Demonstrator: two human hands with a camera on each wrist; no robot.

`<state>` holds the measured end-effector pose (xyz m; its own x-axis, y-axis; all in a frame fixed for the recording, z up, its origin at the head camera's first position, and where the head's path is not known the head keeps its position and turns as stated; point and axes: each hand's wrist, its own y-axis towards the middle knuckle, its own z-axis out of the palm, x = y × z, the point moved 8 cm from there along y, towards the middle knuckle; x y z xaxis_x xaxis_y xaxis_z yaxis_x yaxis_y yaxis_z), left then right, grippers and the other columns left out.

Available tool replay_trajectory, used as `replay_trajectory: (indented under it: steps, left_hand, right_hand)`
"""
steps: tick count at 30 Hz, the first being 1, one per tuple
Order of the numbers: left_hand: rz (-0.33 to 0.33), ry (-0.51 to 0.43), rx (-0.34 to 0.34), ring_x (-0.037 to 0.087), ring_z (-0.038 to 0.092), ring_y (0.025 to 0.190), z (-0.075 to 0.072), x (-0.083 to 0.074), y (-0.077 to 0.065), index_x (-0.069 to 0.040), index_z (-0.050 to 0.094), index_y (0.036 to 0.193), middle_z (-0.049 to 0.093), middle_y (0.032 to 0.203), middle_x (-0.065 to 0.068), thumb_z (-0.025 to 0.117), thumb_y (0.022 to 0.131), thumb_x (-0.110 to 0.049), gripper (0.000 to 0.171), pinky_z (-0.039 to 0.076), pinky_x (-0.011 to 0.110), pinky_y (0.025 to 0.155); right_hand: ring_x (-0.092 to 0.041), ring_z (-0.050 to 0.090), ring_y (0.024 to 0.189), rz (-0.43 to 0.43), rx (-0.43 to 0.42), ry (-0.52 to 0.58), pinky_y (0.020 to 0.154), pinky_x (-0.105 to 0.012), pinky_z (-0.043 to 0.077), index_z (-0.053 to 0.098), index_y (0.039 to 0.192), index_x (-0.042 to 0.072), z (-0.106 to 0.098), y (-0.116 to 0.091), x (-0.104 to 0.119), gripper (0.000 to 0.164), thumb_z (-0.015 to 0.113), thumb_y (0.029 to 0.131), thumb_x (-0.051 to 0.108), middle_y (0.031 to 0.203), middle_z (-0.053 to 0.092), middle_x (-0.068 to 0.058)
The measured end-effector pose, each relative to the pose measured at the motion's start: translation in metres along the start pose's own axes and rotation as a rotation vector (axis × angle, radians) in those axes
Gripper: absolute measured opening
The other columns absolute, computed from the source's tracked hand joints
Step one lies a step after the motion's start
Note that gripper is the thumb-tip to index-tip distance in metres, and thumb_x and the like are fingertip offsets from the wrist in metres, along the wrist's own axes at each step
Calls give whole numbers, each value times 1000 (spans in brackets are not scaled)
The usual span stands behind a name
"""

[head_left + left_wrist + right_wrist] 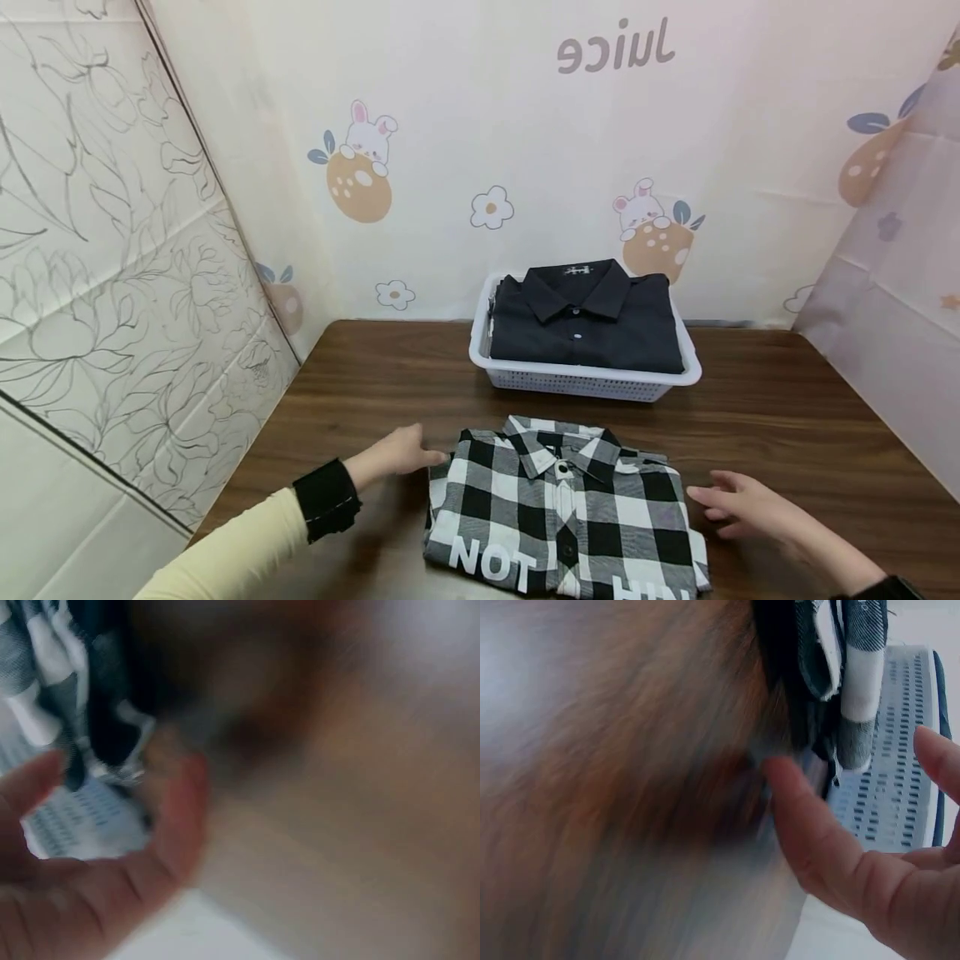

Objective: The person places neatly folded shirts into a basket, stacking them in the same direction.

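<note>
A folded black-and-white plaid shirt [517,504] lies on the table, collar toward the back, with white letters across its front. At its left edge is my left hand [397,452], the thumb right at the fabric. In the left wrist view the thumb and a finger are spread beside the folded plaid layers [45,682], with nothing gripped. My right hand [753,504] hovers just off the shirt's right edge, fingers loosely bent. The right wrist view shows its finger and thumb apart, near the shirt's folded edge [861,690].
Behind the shirt stands a white plastic basket [585,372] holding a folded dark collared shirt [592,337]. The brown wooden table [390,367] meets a patterned wall covering [450,125] at the back, and side walls rise left and right.
</note>
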<state>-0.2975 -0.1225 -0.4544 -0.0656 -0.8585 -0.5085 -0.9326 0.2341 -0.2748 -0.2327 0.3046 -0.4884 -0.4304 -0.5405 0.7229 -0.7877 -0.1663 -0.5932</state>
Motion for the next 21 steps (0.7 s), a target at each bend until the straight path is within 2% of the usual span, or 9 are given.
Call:
replay_trajectory:
  steps: [2, 5, 7, 9, 11, 13, 16, 18, 21]
  left_hand:
    - [-75, -184, 87, 26, 61, 80, 8, 17, -1, 13, 42, 124, 59, 103, 20, 64, 85, -31, 63, 51, 40, 69]
    - [-133, -463, 178, 23, 61, 77, 20, 26, -1, 13, 41, 125, 57, 100, 18, 62, 86, -28, 61, 53, 39, 68]
    - [-153, -578, 217, 25, 60, 81, 26, 27, 1, 12, 39, 129, 55, 104, 19, 61, 86, -26, 62, 53, 40, 71]
    - [-169, -632, 240, 26, 59, 84, 31, 26, 3, 9, 39, 131, 54, 109, 19, 62, 85, -24, 61, 53, 42, 72]
    - [-163, -643, 257, 27, 57, 86, 34, 23, 6, 6, 40, 132, 52, 113, 19, 63, 84, -23, 60, 52, 44, 72]
    - [-146, -627, 268, 28, 57, 89, 37, 19, 9, 4, 42, 131, 53, 117, 19, 64, 84, -23, 59, 51, 44, 72]
    - [-109, -559, 266, 28, 56, 95, 38, 13, 11, 2, 46, 131, 53, 121, 19, 66, 83, -25, 58, 51, 44, 72]
    - [-79, -496, 259, 29, 55, 100, 38, 7, 12, 1, 47, 130, 52, 123, 19, 67, 82, -26, 59, 51, 45, 73]
    - [-10, -397, 239, 29, 54, 104, 37, -3, 12, 1, 51, 126, 54, 122, 19, 69, 80, -24, 55, 50, 43, 75]
  right_hand:
    - [-30, 59, 99, -6, 25, 42, 79, -42, 51, 10, 127, -28, 5, 4, 4, 84, 49, 93, 38, 117, 45, -38]
    - [-28, 58, 99, -35, 69, 83, 80, -41, 50, 9, 126, -30, 13, 9, 11, 81, 49, 93, 32, 118, 45, -37]
    - [-27, 58, 99, -44, 89, 100, 81, -41, 50, 10, 126, -30, 17, 13, 15, 80, 50, 93, 30, 119, 46, -36]
    - [-24, 58, 96, -38, 92, 105, 81, -41, 49, 14, 126, -29, 19, 17, 18, 79, 53, 91, 29, 115, 50, -31]
    - [-19, 58, 91, -46, 109, 115, 80, -39, 50, 29, 124, -23, 23, 19, 19, 65, 54, 90, 27, 106, 56, -21]
    - [-14, 56, 81, -55, 128, 114, 76, -35, 50, 45, 111, -13, 26, 21, 20, 44, 56, 89, 23, 91, 57, -9]
    - [-11, 53, 71, -91, 150, 102, 69, -31, 49, 50, 86, 1, 31, 22, 24, 18, 59, 86, 18, 77, 54, 0]
    - [-11, 55, 72, -107, 154, 84, 69, -31, 50, 51, 85, 1, 32, 22, 27, 17, 60, 85, 15, 77, 55, 0]
    - [-14, 59, 79, -108, 123, 42, 73, -35, 51, 52, 95, -7, 33, 24, 29, 24, 62, 83, 12, 85, 61, -3]
